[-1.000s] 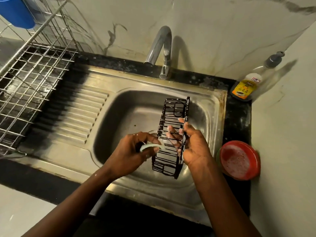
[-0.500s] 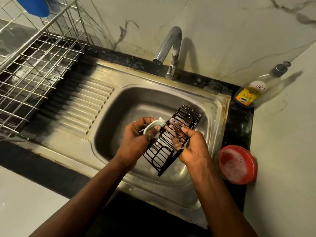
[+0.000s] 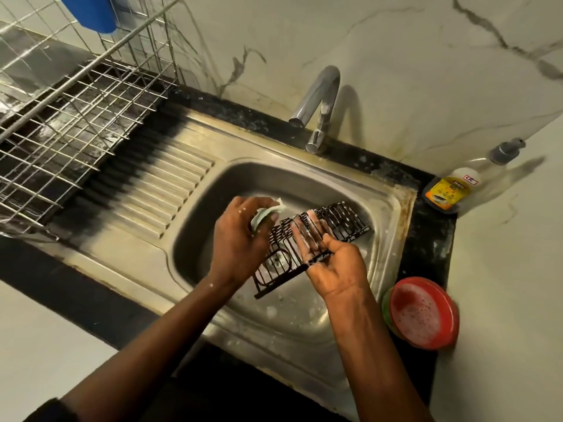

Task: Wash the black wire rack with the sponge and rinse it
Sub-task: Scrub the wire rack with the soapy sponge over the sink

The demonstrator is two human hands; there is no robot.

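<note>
**Sink corner, rack under wash**

Marble-veined wall behind, black counter below, steel sink point(image 3: 393, 208) set into it with a ribbed drainboard on its left.

- Rack point(image 3: 307, 248) — black wire, long and narrow, held over the basin, tilted, its far end toward the sink's right wall and its near end low toward the person. Suds cling to the far wires.
- Right hand point(image 3: 332, 263) — palm up under the rack's right edge, fingers point(image 3: 307, 236) spread flat beneath the wires, thumb pressed over the rim wire; it grips the rack.
- Left hand point(image 3: 240, 239) — at the rack's left side, fingers curled tight round the sponge point(image 3: 265, 214), pale green, which peeks out above the knuckles and sits against the rack's upper left edge.
- Tap point(image 3: 320, 108) — chrome, at the back rim; no water seen running.
- Soap bottle point(image 3: 457, 187) — pump top, yellow label, in the far right corner against the wall.
- Red bowl point(image 3: 423, 312) — foamy inside, on the counter just right of the sink.
- Dish rack point(image 3: 61, 123) — silver wire, left of the drainboard — a blue cup point(image 3: 91, 10) at its top edge.
</note>
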